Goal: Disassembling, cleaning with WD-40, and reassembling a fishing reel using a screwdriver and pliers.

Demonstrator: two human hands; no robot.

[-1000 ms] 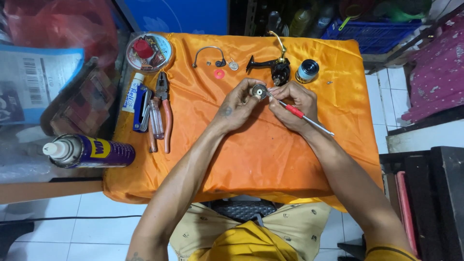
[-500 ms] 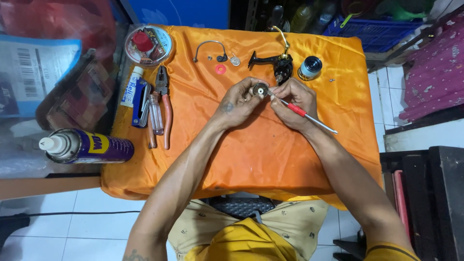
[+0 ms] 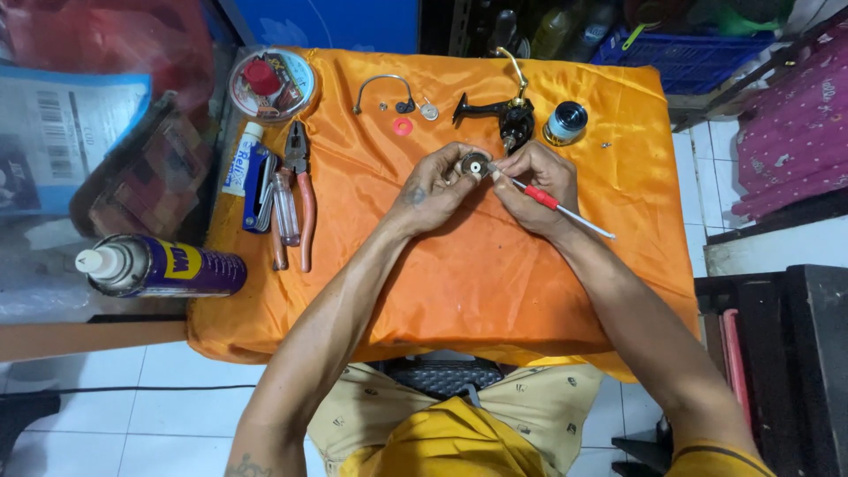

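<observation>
An orange cloth (image 3: 459,291) covers a small table over white floor tiles, clutter crowding the frame's left and right. At upper centre the left hand (image 3: 433,187) pinches a small round metal part (image 3: 477,164), while the right hand (image 3: 539,181) is closed around a thin red-handled tool (image 3: 552,201) whose tip meets that part. A slip could flick the part toward the loose pieces above, or off the cloth's slippery edge. The lower middle of the cloth offers open room; pliers (image 3: 302,190) and a spray can (image 3: 163,267) crowd the left.
</observation>
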